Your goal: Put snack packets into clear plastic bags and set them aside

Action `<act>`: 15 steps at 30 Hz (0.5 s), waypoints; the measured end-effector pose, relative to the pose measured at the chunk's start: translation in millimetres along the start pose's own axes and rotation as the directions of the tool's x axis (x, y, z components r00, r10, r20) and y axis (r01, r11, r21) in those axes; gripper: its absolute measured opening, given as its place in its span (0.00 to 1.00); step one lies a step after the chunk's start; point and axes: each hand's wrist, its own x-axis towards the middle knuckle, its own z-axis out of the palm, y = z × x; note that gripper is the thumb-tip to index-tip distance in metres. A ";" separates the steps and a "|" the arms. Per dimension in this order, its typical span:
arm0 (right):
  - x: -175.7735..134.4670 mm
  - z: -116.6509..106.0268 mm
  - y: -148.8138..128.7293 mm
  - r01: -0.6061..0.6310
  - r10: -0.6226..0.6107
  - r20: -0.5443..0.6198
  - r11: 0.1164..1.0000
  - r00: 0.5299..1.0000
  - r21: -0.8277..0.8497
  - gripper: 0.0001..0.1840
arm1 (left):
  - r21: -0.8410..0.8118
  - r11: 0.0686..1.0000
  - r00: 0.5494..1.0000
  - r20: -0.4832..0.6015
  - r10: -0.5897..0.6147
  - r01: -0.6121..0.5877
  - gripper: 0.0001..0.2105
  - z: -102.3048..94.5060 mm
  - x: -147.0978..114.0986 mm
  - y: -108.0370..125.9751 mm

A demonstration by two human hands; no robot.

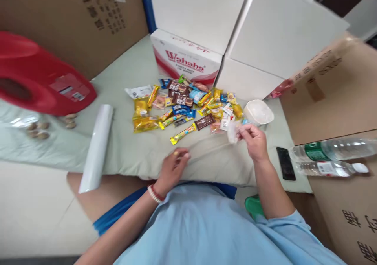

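Pale, see-through plastic forms the small piece pinched between thumb and fingers of the person's right hand, above the cloth at the right end of a heap of wrapped sweets. The left hand is loosely curled near the cloth's front edge; whether it encloses anything cannot be told. Just beyond the right hand sits a whitish bowl, its contents too blurred to tell. Behind the heap stands a Wahaha box, its inside hidden. Farther right, two clear bottles lie near a dark phone; their fill is unclear. Far left rests a red container, opaque, its contents hidden.
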 end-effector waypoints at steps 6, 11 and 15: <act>-53.0 63.2 10.7 0.376 -0.279 0.437 0.914 0.855 -0.153 0.10 | -0.358 0.898 0.965 0.146 -0.216 0.255 0.26 31.3 15.3 20.7; -58.4 57.5 17.9 0.346 -0.273 0.385 0.929 0.881 -0.133 0.10 | -0.420 0.865 0.961 0.130 -0.242 0.275 0.24 27.2 14.6 6.9; -62.6 48.3 32.4 0.160 -0.148 0.238 0.987 0.960 -0.030 0.07 | -0.516 0.822 0.966 0.044 -0.254 0.240 0.23 25.8 13.2 -2.9</act>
